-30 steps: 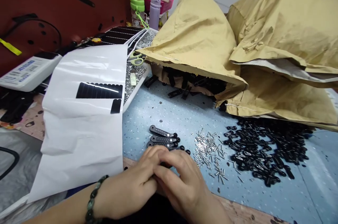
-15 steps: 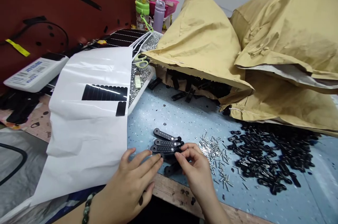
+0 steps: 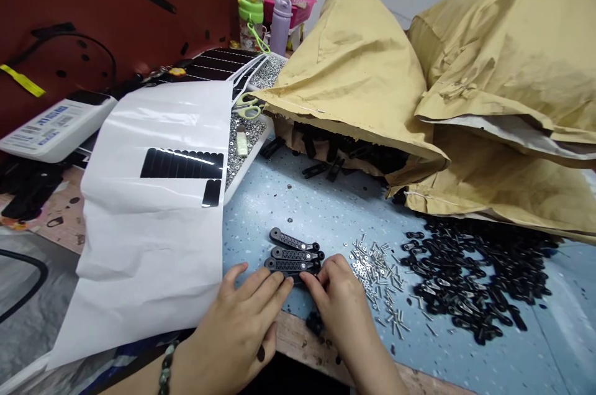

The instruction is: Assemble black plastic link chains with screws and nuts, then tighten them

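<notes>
Now the left hand (image 3: pixel 237 320) is moving in, its fingers (image 3: pixel 265 283) spreading against the lowest of 3 black bars (image 3: pixel 291 264), while the right hand (image 3: pixel 342 311) is pinching that bar's end, just left of the small screws (image 3: pixel 375 280).

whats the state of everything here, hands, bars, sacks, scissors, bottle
left hand, open, fingertips at the lowest bar
right hand, fingers on the lowest bar's right end
three slotted black bars, flat, side by side
kraft sacks, slumped, black parts spilling out
green-handled scissors, lying down
lilac bottle, upright, capped
white sheet, creased, black strips on it
</notes>
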The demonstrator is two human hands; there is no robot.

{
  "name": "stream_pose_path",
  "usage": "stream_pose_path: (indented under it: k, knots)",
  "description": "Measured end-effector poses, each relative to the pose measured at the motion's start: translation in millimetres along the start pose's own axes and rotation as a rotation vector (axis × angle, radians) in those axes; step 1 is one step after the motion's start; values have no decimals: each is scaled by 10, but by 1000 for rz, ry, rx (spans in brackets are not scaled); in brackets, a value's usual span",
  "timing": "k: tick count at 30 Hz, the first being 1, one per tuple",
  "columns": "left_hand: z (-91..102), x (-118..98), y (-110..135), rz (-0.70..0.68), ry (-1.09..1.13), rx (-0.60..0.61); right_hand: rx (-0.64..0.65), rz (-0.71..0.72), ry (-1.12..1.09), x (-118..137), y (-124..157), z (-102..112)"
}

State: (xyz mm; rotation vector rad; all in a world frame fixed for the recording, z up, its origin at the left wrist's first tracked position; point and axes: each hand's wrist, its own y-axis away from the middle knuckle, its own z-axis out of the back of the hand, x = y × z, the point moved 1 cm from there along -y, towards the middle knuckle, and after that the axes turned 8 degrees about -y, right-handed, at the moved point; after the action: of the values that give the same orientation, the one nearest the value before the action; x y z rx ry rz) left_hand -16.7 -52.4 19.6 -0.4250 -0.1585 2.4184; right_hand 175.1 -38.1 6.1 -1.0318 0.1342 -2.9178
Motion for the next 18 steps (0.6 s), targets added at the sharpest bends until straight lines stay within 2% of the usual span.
stream_pose_path:
  k: [2,4,8,10,12,14,16,18]
  knots:
    - [63,27,-47,25,78,50,20,39,144,12,10,70]
    - [115,51,-90,65,180,133,0,147,129,114,37,147]
    - [132,47,-148,122,388,248,68,596,-91,481,137,198]
    - [114,39,-146,165,477,246,74,716,-164,588,165,184]
    - [113,64,-111,284,505,130,-7,633,-261,577,144,177]
    - [126,116,-43,399,439,-28,-78,377,-364,473,79,170]
    - [130,165,32,356,295,-90,-81,96,-456,347,-6,135]
    - [104,197,92,198,111,-59,-36,-98,-532,260,-83,62]
